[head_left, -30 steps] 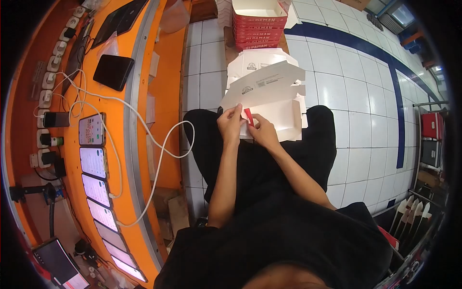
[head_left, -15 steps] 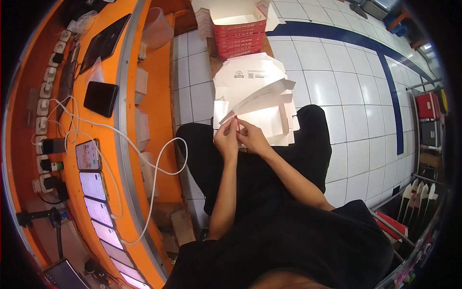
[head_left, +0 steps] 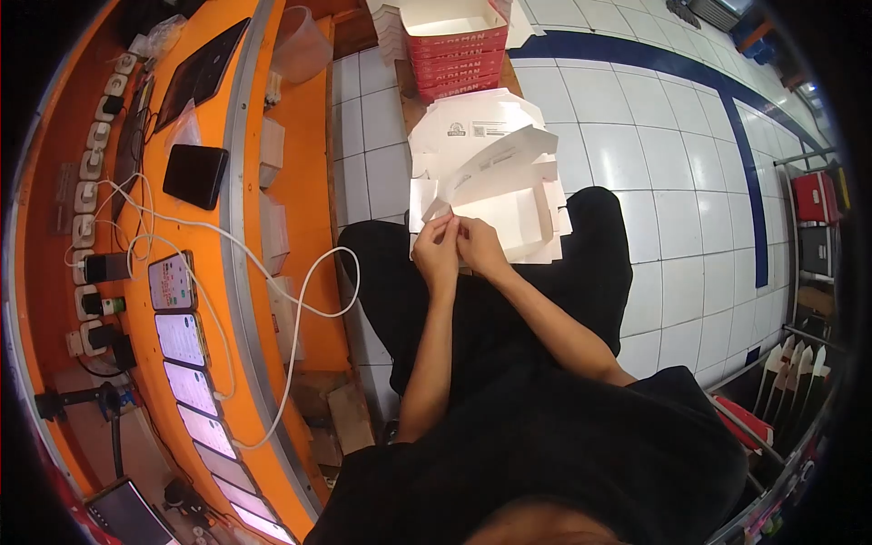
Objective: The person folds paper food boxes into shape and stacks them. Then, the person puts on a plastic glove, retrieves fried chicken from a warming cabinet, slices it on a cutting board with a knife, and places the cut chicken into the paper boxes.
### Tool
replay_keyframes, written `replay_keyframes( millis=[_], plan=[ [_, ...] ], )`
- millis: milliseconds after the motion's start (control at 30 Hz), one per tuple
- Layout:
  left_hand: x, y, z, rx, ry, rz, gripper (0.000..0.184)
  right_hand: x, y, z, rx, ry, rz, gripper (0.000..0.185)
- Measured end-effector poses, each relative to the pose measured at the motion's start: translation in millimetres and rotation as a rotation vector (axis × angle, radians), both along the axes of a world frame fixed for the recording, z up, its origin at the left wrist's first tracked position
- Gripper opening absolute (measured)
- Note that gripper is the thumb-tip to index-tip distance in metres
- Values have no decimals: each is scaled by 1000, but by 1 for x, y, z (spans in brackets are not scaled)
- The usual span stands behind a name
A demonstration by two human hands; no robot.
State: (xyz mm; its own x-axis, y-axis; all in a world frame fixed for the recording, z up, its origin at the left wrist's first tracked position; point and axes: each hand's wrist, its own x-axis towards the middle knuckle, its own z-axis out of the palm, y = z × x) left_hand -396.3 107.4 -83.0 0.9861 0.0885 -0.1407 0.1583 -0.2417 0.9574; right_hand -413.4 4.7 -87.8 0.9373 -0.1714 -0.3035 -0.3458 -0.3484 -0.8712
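A partly folded cardboard box [head_left: 515,220] lies on a pile of flat white box blanks [head_left: 436,116] in front of my knees. One of its long side panels stands up at a slant, with print on it. My left hand [head_left: 437,252] pinches the box's near left corner. Close beside it, my right hand [head_left: 479,247] is closed on the same corner, its fingertips almost meeting those of the left. The fingers hide the fold itself. Beyond the blanks rises a stack of red folded boxes [head_left: 457,56] with white insides.
On the left, an orange counter [head_left: 213,300] carries a row of lit phones [head_left: 173,282], a dark tablet [head_left: 195,176] and a white cable [head_left: 304,309]. White floor tiles [head_left: 672,227] lie to the right. A metal rack [head_left: 788,245] stands at the far right.
Both hands stay at the box's near left corner, their fingertips drawn closer together. The red bit seen between them is now hidden. The whole view has shifted slightly.
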Motion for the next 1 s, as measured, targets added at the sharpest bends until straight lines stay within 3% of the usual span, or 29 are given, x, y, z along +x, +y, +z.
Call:
replay_keyframes(
  millis=[33,100,133,200,267,333,367,400,433,500,567,667,700,767,833,867,933,967,1000],
  plan=[
    [1,3,-5,-65,4,15,23,-2,-1,-4,-2,3,-12,33],
    [4,7,-13,-233,119,59,23,-4,-7,-11,237,-138,77,38],
    [5,10,-11,-183,136,52,28,-6,-17,3,232,-138,64,38],
    [7,13,5,39,183,23,31,-10,-52,34,30,-114,-72,43],
    [9,6,38,179,154,7,29,1,-105,44,-267,-183,-400,52],
    [5,3,47,314,127,-6,28,15,-150,13,-624,-300,-532,46],
    [6,0,48,451,-41,-40,24,21,-165,3,-630,-310,-534,46],
    [9,-3,48,588,-216,-71,20,28,-174,3,-380,-220,-417,40],
    [12,-5,47,586,-225,-68,20,32,-179,1,-128,-127,-293,35],
    [16,-9,45,743,-531,-94,17,31,-179,-1,-168,-137,-251,33],
    [15,-32,48,586,-556,-218,18,28,-175,5,-211,-142,-208,31],
    [9,-82,51,267,36,-472,43,19,-158,14,-214,-209,-258,29],
    [13,-92,40,366,35,-575,37,16,-153,19,-169,-153,-283,28],
    [22,-99,6,261,93,-550,33,14,-149,22,-133,-94,-315,28],
    [21,-99,16,53,258,-504,27,11,-144,21,49,-67,-408,26],
    [21,-99,15,57,263,-507,27,9,-140,20,52,-62,-412,26],
    [26,-97,6,-180,416,-392,27,7,-132,28,113,-60,-442,27],
    [26,-96,2,-179,416,-390,27,5,-130,28,114,-60,-440,27],
    [26,-97,0,-247,399,-358,27,3,-130,23,-92,-94,-316,29]
  ],
)
